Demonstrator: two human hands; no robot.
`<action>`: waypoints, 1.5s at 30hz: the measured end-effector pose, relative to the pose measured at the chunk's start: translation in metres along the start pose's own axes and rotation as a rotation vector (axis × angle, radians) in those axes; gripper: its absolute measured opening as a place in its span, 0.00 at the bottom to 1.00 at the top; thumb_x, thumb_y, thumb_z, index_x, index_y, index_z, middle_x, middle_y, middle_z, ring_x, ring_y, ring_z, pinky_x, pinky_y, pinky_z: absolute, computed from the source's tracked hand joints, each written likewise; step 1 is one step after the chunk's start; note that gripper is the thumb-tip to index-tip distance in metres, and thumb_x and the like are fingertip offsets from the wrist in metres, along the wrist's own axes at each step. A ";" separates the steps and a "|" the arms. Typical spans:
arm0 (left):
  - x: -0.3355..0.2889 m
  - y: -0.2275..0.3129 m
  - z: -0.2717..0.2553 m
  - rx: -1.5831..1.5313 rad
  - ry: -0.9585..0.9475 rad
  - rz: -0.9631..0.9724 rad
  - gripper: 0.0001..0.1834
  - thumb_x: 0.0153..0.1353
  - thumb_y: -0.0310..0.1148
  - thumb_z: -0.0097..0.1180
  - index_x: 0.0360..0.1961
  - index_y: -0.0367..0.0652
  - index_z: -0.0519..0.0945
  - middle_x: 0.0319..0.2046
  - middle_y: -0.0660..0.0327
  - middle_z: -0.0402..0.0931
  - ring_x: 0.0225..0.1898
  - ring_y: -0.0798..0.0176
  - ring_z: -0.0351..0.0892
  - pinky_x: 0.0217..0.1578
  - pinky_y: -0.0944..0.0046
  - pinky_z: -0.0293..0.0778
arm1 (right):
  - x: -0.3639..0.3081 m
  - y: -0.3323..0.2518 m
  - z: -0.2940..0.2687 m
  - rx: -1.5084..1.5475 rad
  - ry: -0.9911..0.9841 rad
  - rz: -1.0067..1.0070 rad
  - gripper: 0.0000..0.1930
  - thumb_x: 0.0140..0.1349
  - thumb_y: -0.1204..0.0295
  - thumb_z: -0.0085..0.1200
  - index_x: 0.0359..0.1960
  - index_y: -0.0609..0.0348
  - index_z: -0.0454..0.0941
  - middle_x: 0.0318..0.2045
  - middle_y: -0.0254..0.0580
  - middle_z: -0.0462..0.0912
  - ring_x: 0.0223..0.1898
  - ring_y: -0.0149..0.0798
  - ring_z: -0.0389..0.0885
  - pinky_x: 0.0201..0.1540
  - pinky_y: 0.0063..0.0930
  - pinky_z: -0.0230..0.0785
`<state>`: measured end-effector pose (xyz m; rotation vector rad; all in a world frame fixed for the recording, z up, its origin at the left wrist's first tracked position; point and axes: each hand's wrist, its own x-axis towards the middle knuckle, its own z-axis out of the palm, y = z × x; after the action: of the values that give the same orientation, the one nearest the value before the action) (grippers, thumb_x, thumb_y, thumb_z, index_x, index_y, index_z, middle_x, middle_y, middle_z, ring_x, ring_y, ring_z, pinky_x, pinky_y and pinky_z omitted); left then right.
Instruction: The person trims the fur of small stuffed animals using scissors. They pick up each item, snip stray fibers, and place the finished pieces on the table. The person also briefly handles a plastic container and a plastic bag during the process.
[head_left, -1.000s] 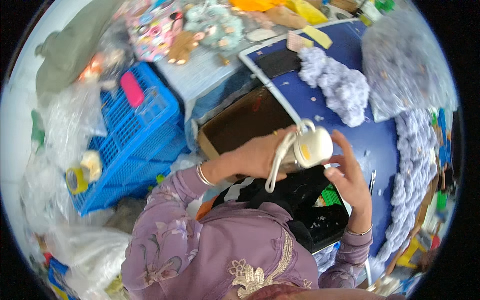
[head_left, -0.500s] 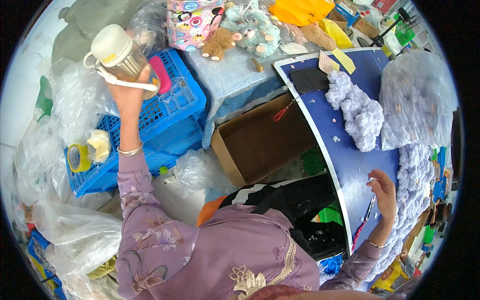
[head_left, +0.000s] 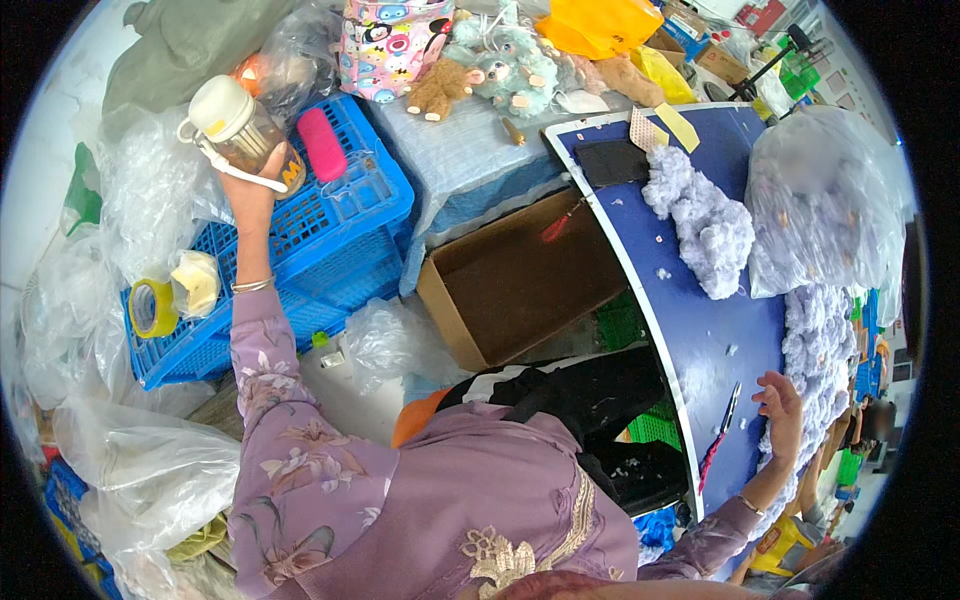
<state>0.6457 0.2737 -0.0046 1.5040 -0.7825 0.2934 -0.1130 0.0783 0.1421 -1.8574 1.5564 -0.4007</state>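
My left hand (head_left: 252, 195) is wrapped round a clear drink bottle (head_left: 262, 150) with a cream lid and a white carrying strap. The bottle is over the far end of an upturned-looking blue plastic crate (head_left: 350, 205); whether it touches the crate I cannot tell. Beside it on the crate lies a pink oblong case (head_left: 321, 145). My right hand (head_left: 780, 415) hovers at the right side of the blue tabletop (head_left: 690, 350), fingers loosely bent and apart, holding nothing. Near it lies a slim pointed tool (head_left: 722, 435) with a red-wrapped handle.
Yellow tape (head_left: 152, 308) sits on the crate's near left corner. Fluffy lilac yarn (head_left: 708, 230) and a stuffed clear bag (head_left: 825, 205) are at the right. A cardboard box (head_left: 520, 280) stands between crate and table. Plush toys (head_left: 515, 75) lie at the back.
The bottle in my left hand has moved slightly left and down, uncovering the pink case. My right hand has shifted a little lower and right, away from the pointed tool.
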 end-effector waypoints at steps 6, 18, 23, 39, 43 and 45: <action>-0.023 -0.037 0.003 -0.228 -0.234 -0.337 0.46 0.49 0.33 0.72 0.63 0.31 0.57 0.59 0.45 0.64 0.59 0.49 0.68 0.59 0.51 0.67 | -0.023 0.037 -0.005 -0.052 0.182 0.135 0.16 0.65 0.64 0.54 0.47 0.64 0.77 0.35 0.36 0.81 0.35 0.27 0.77 0.36 0.23 0.69; -0.097 0.085 0.103 -0.021 0.135 0.219 0.22 0.64 0.29 0.57 0.55 0.29 0.68 0.52 0.46 0.71 0.51 0.53 0.72 0.55 0.58 0.69 | -0.057 0.130 0.022 -0.213 0.372 0.290 0.27 0.56 0.51 0.60 0.42 0.67 0.80 0.37 0.54 0.83 0.40 0.48 0.82 0.43 0.36 0.73; -0.116 0.164 0.189 -0.280 -0.246 0.199 0.15 0.65 0.23 0.48 0.52 0.30 0.70 0.51 0.52 0.71 0.51 0.58 0.71 0.55 0.60 0.67 | -0.019 0.095 0.060 -0.384 0.531 0.283 0.29 0.54 0.54 0.61 0.48 0.67 0.77 0.43 0.59 0.81 0.44 0.54 0.80 0.49 0.39 0.72; -0.338 0.488 0.513 -0.764 -1.532 0.521 0.26 0.63 0.42 0.56 0.57 0.38 0.70 0.52 0.51 0.74 0.55 0.57 0.73 0.54 0.59 0.67 | 0.015 0.188 0.034 -0.069 0.794 -0.120 0.08 0.60 0.70 0.52 0.32 0.64 0.76 0.31 0.53 0.77 0.35 0.57 0.77 0.39 0.45 0.70; -0.399 0.514 0.675 -0.725 -1.298 0.508 0.36 0.64 0.49 0.52 0.61 0.27 0.64 0.59 0.38 0.67 0.62 0.44 0.65 0.63 0.55 0.60 | 0.019 0.200 0.022 0.003 0.837 -0.213 0.07 0.61 0.71 0.52 0.37 0.61 0.74 0.36 0.51 0.73 0.36 0.56 0.77 0.37 0.45 0.71; -0.397 0.520 0.756 -0.659 -1.112 0.598 0.37 0.65 0.51 0.51 0.61 0.27 0.64 0.59 0.37 0.66 0.62 0.41 0.64 0.63 0.53 0.58 | 0.025 0.196 0.016 0.138 0.822 -0.295 0.08 0.62 0.71 0.52 0.39 0.61 0.74 0.35 0.53 0.75 0.37 0.57 0.77 0.37 0.45 0.71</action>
<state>-0.1794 -0.2861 0.0643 0.6722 -1.9854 -0.4035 -0.2435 0.0467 -0.0038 -1.9165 1.6673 -1.5147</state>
